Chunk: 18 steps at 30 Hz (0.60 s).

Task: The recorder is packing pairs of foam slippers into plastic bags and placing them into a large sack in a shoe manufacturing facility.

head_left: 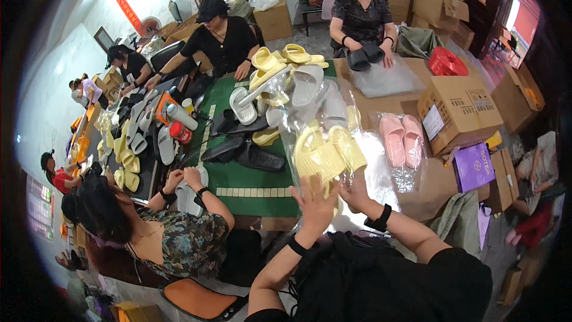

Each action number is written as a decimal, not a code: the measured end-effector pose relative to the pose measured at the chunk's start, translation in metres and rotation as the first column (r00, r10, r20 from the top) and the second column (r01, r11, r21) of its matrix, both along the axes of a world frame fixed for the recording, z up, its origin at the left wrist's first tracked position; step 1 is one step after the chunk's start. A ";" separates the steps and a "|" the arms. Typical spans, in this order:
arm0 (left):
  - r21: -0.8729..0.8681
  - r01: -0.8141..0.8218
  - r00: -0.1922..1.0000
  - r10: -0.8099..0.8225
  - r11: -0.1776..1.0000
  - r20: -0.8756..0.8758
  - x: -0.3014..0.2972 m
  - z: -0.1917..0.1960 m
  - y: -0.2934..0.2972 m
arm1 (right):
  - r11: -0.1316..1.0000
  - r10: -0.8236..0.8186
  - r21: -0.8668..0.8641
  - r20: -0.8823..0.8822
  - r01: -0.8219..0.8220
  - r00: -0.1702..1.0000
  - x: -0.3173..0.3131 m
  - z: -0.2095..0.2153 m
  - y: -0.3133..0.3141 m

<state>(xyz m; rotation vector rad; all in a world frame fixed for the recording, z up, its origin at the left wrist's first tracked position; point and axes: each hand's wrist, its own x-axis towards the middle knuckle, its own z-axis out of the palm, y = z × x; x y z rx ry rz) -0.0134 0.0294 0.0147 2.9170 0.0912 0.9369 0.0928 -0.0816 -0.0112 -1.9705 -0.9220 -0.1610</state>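
A pair of yellow slippers [319, 158] lies at the near edge of the table, inside or under a clear plastic bag [290, 137]. My left hand [316, 206] presses against the near end of the left slipper, its fingers stretched and spread. Beside it, my right hand [356, 195] curls at the near end of the other slipper, apparently gripping the bag's edge; its fingertips are partly hidden. Just beyond are grey slippers [308, 86], with more yellow slippers [268, 65] heaped behind. A bagged pink pair [402, 140] rests to the right.
Black slippers [259, 156] lie on the green mat [250, 207]. A cardboard box [459, 110] and a purple box [475, 167] stand at right. Co-workers sit left and across; one across handles black slippers [364, 56] over clear bags [387, 80]. A red-lidded jar [180, 132] stands left.
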 end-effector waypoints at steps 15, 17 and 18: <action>-0.793 0.026 0.998 -0.060 0.608 -0.013 -0.005 -0.005 0.021 | 0.964 -0.007 -0.212 0.583 0.161 0.812 0.000 0.012 0.007; -0.595 0.186 0.979 -0.099 0.782 0.176 0.002 -0.007 0.017 | 0.985 -0.163 -0.009 0.271 0.172 0.949 0.008 -0.018 0.016; -0.641 0.195 0.980 -0.179 0.743 0.090 -0.001 -0.006 0.017 | 0.981 -0.134 -0.094 0.288 0.168 0.948 0.014 -0.016 0.017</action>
